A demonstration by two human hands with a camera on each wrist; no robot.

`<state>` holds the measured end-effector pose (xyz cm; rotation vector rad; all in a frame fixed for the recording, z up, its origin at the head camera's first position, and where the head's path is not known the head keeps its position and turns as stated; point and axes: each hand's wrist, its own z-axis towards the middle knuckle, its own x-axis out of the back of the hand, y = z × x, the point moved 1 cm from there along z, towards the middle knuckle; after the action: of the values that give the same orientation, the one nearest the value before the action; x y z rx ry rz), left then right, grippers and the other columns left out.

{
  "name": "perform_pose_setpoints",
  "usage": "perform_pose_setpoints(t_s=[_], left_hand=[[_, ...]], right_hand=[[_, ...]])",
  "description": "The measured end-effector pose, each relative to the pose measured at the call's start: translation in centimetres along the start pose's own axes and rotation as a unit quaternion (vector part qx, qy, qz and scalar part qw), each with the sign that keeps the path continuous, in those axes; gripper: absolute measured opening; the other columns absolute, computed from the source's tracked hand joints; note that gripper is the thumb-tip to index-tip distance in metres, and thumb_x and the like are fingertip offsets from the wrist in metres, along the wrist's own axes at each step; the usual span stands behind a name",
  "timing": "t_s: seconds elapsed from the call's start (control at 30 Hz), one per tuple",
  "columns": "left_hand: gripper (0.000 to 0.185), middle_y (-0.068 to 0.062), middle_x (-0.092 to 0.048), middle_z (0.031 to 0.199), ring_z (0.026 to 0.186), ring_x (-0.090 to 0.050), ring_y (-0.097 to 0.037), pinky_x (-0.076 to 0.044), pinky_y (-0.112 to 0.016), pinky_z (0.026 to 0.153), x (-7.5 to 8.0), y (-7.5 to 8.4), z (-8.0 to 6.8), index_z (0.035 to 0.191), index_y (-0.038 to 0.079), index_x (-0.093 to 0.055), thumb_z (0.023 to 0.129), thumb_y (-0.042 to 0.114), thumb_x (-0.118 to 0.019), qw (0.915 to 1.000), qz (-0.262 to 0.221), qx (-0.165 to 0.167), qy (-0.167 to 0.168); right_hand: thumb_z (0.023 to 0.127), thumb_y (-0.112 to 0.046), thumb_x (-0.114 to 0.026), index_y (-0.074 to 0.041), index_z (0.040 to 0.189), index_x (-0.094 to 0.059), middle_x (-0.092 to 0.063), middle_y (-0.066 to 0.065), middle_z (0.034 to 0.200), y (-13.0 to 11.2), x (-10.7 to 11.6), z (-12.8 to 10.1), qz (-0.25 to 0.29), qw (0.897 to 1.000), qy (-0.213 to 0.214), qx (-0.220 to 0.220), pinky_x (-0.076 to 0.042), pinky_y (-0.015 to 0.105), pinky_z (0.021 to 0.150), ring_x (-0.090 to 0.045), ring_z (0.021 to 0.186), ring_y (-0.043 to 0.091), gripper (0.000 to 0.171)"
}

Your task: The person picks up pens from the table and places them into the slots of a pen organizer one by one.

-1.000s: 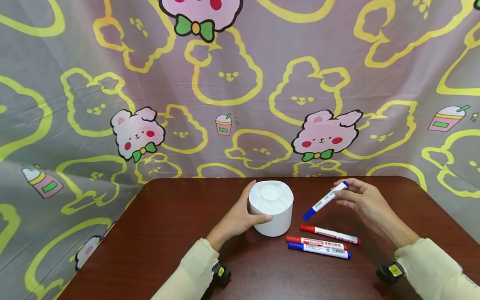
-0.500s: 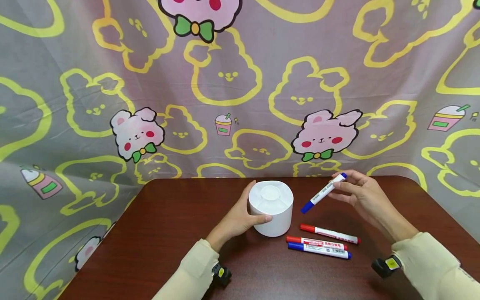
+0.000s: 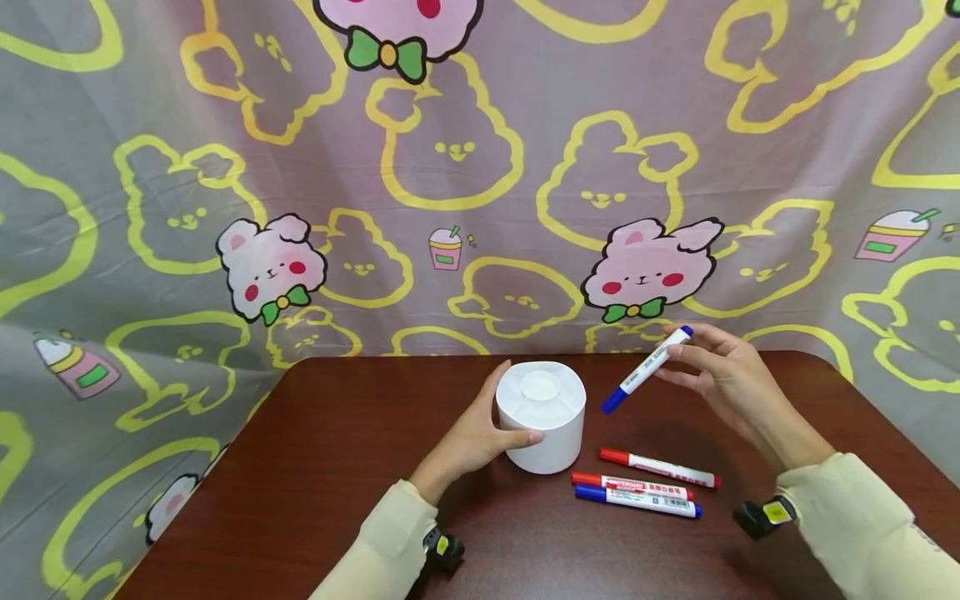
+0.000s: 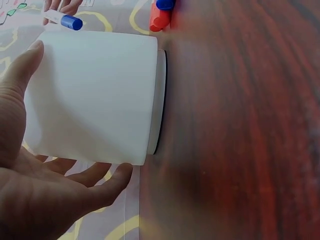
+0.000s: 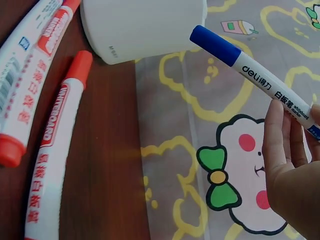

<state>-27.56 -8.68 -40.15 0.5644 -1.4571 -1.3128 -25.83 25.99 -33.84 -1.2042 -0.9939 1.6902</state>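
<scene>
My left hand [image 3: 472, 433] grips a white round pen holder [image 3: 547, 446] standing on the table, thumb on its near side and fingers round the far left side. Its top shows a round middle section with dividers around it. In the air to the right of the holder, my right hand [image 3: 738, 387] pinches a blue whiteboard marker [image 3: 647, 371] near its rear end. The marker slants, blue cap down and toward the holder. In the right wrist view the lettering on this marker [image 5: 270, 85] is readable, and its cap is apart from the holder.
On the brown table [image 3: 360, 467], right of the holder, lie a red whiteboard marker [image 3: 667, 468], a second red marker [image 3: 656, 487] and a blue marker [image 3: 648, 499]. The last two lie side by side. A patterned curtain [image 3: 480, 183] hangs behind the table.
My right hand has risen and moved slightly away with the blue marker, which now stands a little steeper. The left hand and the pen holder have stayed in place.
</scene>
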Motion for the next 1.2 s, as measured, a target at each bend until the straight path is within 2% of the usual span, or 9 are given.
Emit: perform_pose_setpoints(t_s=[0.4,0.53,0.67,0.77,0.9,1.03,1.2], left_hand=[[0.115,-0.010,-0.039,0.165,0.147,-0.042,-0.030,-0.027,-0.057,0.126,0.1,0.0,-0.1,0.168,0.017,-0.015,0.082,0.021,-0.091,0.9998,-0.017,-0.006,-0.001],[0.115,-0.010,-0.038,0.165,0.147,-0.041,-0.030,-0.026,-0.058,0.126,0.1,0.1,-0.1,0.168,0.017,-0.015,0.082,0.021,-0.091,0.9998,-0.017,-0.007,-0.001],[0.115,-0.010,-0.038,0.166,0.148,-0.040,-0.030,-0.026,-0.059,0.126,0.1,0.1,-0.2,0.168,0.018,-0.016,0.082,0.023,-0.092,0.9999,-0.013,-0.002,-0.001],[0.116,-0.010,-0.037,0.167,0.149,-0.039,-0.030,-0.024,-0.059,0.127,0.1,0.1,-0.2,0.169,0.018,-0.015,0.081,0.025,-0.092,0.9999,-0.010,-0.001,0.000],[0.117,-0.010,-0.035,0.168,0.150,-0.038,-0.030,-0.023,-0.060,0.127,0.1,0.2,-0.2,0.169,0.018,-0.015,0.081,0.026,-0.092,1.0000,-0.009,0.001,0.001],[0.117,-0.008,-0.034,0.168,0.151,-0.037,-0.030,-0.023,-0.061,0.127,0.1,0.1,-0.2,0.169,0.019,-0.015,0.081,0.027,-0.092,1.0000,-0.006,0.005,0.003],[0.117,-0.008,-0.033,0.169,0.152,-0.037,-0.030,-0.024,-0.060,0.127,0.0,0.2,-0.3,0.169,0.019,-0.015,0.082,0.026,-0.092,1.0000,-0.002,0.008,0.005]], right_hand=[[0.105,-0.006,-0.061,-0.012,0.126,-0.073,-0.059,-0.001,0.130,-0.5,-1.1,0.8,-0.018,1.000,0.012,-0.006,-0.063,0.032,0.086,-0.070,0.101,0.013,0.025],[0.105,-0.006,-0.062,-0.015,0.125,-0.073,-0.059,0.002,0.125,-0.6,-1.8,1.2,-0.020,1.000,0.010,-0.007,-0.063,0.032,0.086,-0.070,0.100,0.014,0.024],[0.104,-0.007,-0.063,-0.013,0.127,-0.072,-0.060,0.000,0.123,-0.7,-2.4,1.6,-0.024,1.000,0.014,-0.007,-0.063,0.032,0.086,-0.068,0.103,0.014,0.025],[0.104,-0.008,-0.064,-0.012,0.126,-0.072,-0.061,-0.002,0.125,-0.7,-2.8,1.8,-0.027,0.999,0.017,-0.005,-0.063,0.031,0.086,-0.067,0.104,0.013,0.024],[0.103,-0.007,-0.065,-0.013,0.118,-0.074,-0.064,-0.005,0.129,-0.7,-3.3,2.3,-0.023,1.000,0.017,0.002,-0.063,0.032,0.086,-0.068,0.102,0.013,0.018],[0.102,-0.009,-0.067,-0.014,0.113,-0.076,-0.066,-0.004,0.125,-0.5,-4.0,2.8,-0.026,0.999,0.019,0.003,-0.063,0.032,0.086,-0.068,0.101,0.013,0.015],[0.101,-0.014,-0.070,-0.017,0.114,-0.075,-0.067,-0.004,0.115,-0.1,-4.5,3.4,-0.045,0.999,0.026,-0.003,-0.063,0.030,0.085,-0.070,0.098,0.013,0.014]])
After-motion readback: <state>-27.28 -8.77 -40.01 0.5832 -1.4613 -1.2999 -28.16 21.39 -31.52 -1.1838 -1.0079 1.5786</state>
